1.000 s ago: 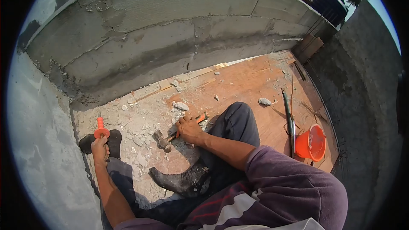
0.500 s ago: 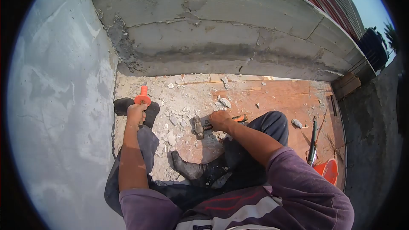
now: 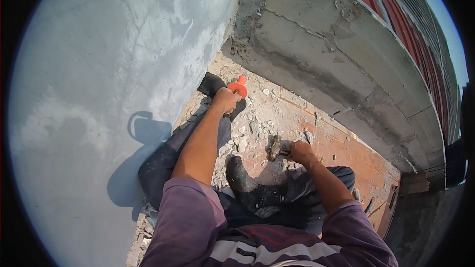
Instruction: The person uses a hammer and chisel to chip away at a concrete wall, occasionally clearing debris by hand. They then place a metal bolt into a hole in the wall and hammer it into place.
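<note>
My left hand point(image 3: 227, 100) is closed around a chisel with an orange grip and round hand guard point(image 3: 239, 89). The guarded end points away from me, above a dark boot point(image 3: 212, 85) beside the grey wall. Lower and to the right, my right hand point(image 3: 301, 152) grips a hammer point(image 3: 274, 148) close behind its head. That metal head hangs over broken rubble, apart from the chisel. Most of the hammer's handle is hidden by my hand and forearm. My other boot point(image 3: 240, 174) lies sideways below the hammer.
A tall smooth wall point(image 3: 99, 69) rises close on my left. A low concrete wall point(image 3: 341, 64) runs across the front to the right. Loose rubble point(image 3: 255, 127) covers part of the reddish board floor point(image 3: 356, 155). Red metal sheeting point(image 3: 391, 10) stands beyond the low wall.
My view has swung left, so both hands and the low wall appear farther right. Both hands still hold their tools. The orange bucket at the right has left the view.
</note>
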Demonstrator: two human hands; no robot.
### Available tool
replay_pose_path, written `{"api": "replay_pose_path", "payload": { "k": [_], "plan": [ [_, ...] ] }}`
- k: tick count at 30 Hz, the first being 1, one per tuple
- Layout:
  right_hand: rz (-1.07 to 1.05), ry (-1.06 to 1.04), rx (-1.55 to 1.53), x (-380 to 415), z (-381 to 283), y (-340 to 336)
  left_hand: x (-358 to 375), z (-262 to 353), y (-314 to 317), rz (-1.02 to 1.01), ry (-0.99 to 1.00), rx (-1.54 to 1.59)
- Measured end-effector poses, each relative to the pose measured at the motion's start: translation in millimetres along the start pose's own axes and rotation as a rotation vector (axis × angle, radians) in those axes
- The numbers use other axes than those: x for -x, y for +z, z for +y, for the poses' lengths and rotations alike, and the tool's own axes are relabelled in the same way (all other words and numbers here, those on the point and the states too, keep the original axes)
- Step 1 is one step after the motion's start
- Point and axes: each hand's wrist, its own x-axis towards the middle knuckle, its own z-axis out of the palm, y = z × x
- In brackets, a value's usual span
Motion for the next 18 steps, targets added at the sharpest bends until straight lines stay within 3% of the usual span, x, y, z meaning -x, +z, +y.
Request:
{"api": "replay_pose_path", "payload": {
  "k": [7, 14, 18],
  "plan": [
    [-0.04, 0.005, -0.051, 2, -3, -13, 5, 2, -2, 0.017, -0.019, 0.006],
    [0.084, 0.056, -0.072, 11, -2, 2, 0, -3, -1, 0.048, -0.009, -0.077],
    [0.184, 0.065, -0.05, 15, 2, 18, 10, 6, -3, 0.024, -0.009, 0.079]
  ]
}}
